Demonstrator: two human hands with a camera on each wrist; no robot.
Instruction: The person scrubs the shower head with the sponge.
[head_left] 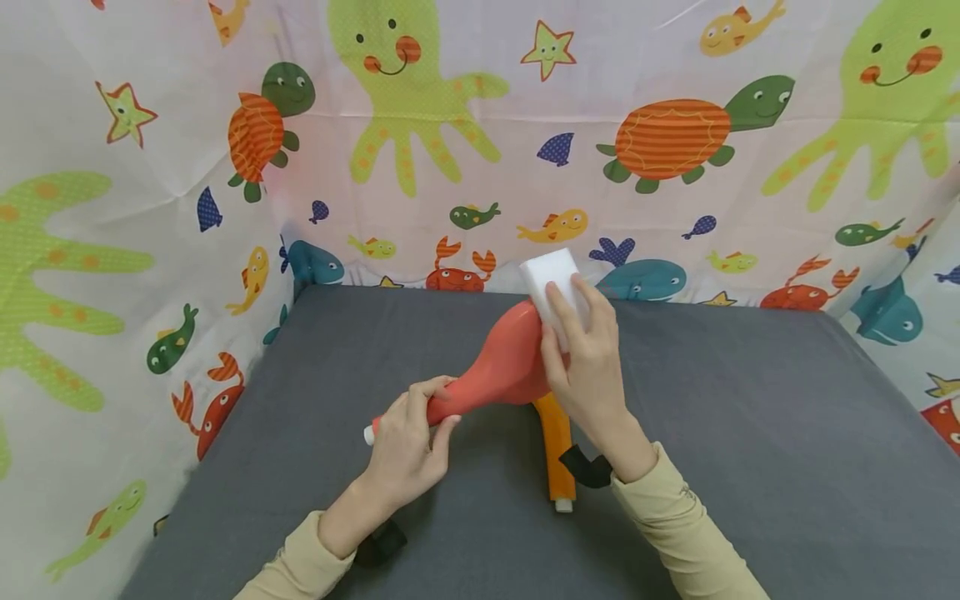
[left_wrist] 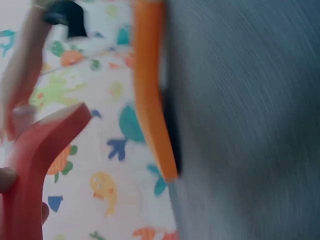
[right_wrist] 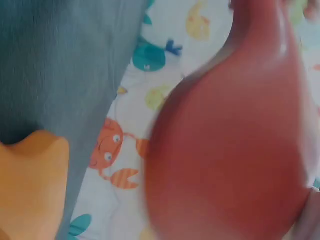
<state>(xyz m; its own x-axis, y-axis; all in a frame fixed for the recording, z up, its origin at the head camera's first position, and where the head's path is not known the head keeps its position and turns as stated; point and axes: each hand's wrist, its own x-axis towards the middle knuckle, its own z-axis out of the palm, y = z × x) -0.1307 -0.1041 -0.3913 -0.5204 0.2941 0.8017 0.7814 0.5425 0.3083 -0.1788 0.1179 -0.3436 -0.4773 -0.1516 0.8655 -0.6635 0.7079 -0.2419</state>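
Note:
My left hand (head_left: 405, 450) grips the slim handle of a red paddle-shaped tool (head_left: 510, 358), whose handle ends in a white tip. Its broad, rounded head is raised above the table, tilted up to the right, and fills much of the right wrist view (right_wrist: 230, 140). In my right hand (head_left: 588, 367) a white sponge block (head_left: 547, 268) is held between thumb and fingers, against the far right edge of the red head. Below them an orange tool (head_left: 555, 450) with a white-tipped handle lies on the table; the red head hides its upper part in the head view.
A grey cloth covers the table (head_left: 735, 417). Behind and at both sides hangs a white curtain (head_left: 480, 167) printed with sea animals. Black bands (head_left: 585, 467) are worn at the wrists, below beige sleeves (head_left: 682, 525).

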